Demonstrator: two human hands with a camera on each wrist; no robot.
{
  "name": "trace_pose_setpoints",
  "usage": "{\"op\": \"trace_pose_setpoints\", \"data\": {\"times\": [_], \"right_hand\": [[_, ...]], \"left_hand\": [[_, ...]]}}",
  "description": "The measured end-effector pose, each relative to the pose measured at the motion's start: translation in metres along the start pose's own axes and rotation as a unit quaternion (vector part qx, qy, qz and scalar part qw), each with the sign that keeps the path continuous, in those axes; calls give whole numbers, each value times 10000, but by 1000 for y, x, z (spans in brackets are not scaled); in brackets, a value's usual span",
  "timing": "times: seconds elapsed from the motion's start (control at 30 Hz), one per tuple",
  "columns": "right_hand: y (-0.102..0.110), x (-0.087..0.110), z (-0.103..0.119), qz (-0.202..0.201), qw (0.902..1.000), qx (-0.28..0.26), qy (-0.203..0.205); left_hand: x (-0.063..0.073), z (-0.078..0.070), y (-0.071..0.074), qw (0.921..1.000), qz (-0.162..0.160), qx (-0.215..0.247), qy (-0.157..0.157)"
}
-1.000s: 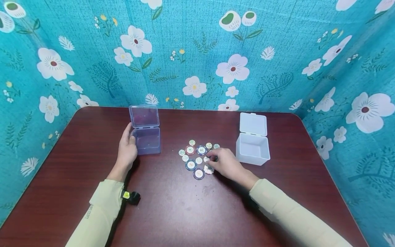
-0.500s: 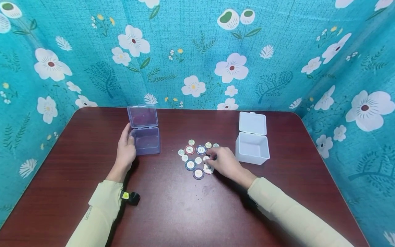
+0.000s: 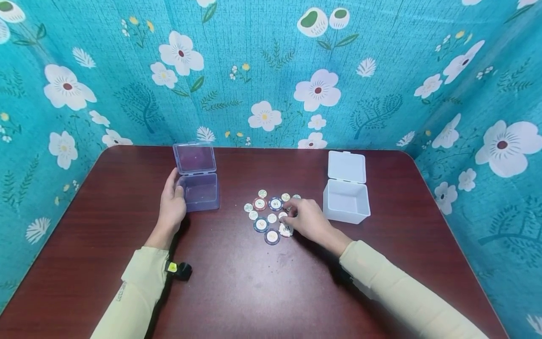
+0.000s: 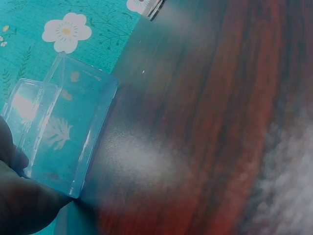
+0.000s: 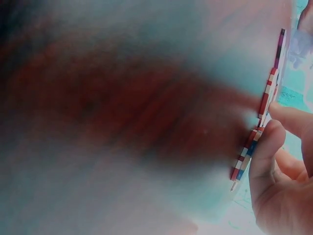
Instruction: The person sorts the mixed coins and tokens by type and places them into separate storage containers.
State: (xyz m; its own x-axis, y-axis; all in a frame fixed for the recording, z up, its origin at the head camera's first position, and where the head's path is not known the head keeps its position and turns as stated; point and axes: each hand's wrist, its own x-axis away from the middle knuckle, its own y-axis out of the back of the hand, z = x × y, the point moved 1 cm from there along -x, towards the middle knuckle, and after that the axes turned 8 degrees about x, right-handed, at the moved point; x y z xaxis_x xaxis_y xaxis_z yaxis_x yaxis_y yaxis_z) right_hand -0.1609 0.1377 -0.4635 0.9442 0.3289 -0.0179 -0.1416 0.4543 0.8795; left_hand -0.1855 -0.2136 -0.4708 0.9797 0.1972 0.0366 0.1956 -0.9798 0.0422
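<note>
At the table's left, my left hand (image 3: 172, 203) holds the side of an open see-through plastic box (image 3: 202, 193), with the thumb at its rim; nothing shows inside the box. The left wrist view shows the same box (image 4: 73, 127) with fingers at its edge. My right hand (image 3: 311, 220) reaches into a spread of poker chips, its thumb and index finger bent down around a small pale disc (image 3: 282, 215). A white 100 chip (image 3: 286, 229) lies just below the thumb. In the right wrist view, the fingertips are at the edges of flat-lying chips (image 5: 266, 100); I cannot tell whether they pinch one.
An open white box (image 3: 347, 200) stands right of the chips, lid tipped back. A red chip (image 3: 259, 204), dark blue chips (image 3: 275, 204) and several small shiny discs (image 3: 248, 207) lie mid-table. A flowered turquoise cloth (image 3: 228, 70) hangs behind the table.
</note>
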Motion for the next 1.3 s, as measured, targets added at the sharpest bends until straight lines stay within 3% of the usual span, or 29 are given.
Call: {"op": "trace_pose_setpoints", "data": {"times": [0.43,1.3], "right_hand": [[0,0,0,-113,9991,-5,399],[-1,-1,8,-100,9986,437,281]], "left_hand": [[0,-1,-1,9999,13,-62,-91],[1,-2,-2,9996,-25,-280,-76]]}}
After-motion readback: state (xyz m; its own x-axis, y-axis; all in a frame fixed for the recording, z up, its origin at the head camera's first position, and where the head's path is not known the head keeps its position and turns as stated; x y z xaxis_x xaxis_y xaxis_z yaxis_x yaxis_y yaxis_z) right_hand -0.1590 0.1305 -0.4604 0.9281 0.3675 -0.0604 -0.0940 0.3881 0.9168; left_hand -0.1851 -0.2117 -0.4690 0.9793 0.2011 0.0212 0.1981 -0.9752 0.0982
